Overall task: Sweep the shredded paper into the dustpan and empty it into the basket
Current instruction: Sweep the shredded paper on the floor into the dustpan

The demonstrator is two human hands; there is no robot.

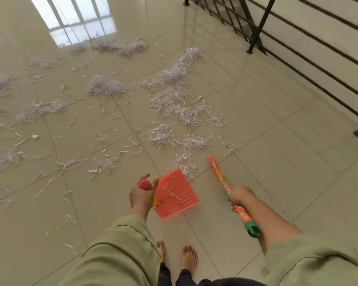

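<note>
A view looking down from a person's head onto a glossy beige tiled floor (277, 141). Low in the centre of the frame, the left hand (142, 196) curls its fingers and thumb around the red end of a handle (145, 185), holding an orange plastic dustpan (177, 196). The pan tilts with its open edge towards the top of the frame, and a few white strips lie inside it. To the right, the right hand (238, 196) is wrapped tightly around an orange patterned broom handle (244, 215) with a green cap at its near end; the far end is blurred, just beside a small clump of paper. Shredded paper (174, 100) lies scattered in white heaps and loose strips across the middle and left of the frame. A dark metal railing (297, 38) crosses the upper right. Bare feet (189, 258) and green sleeves (116, 252) show at the bottom edge.
</note>
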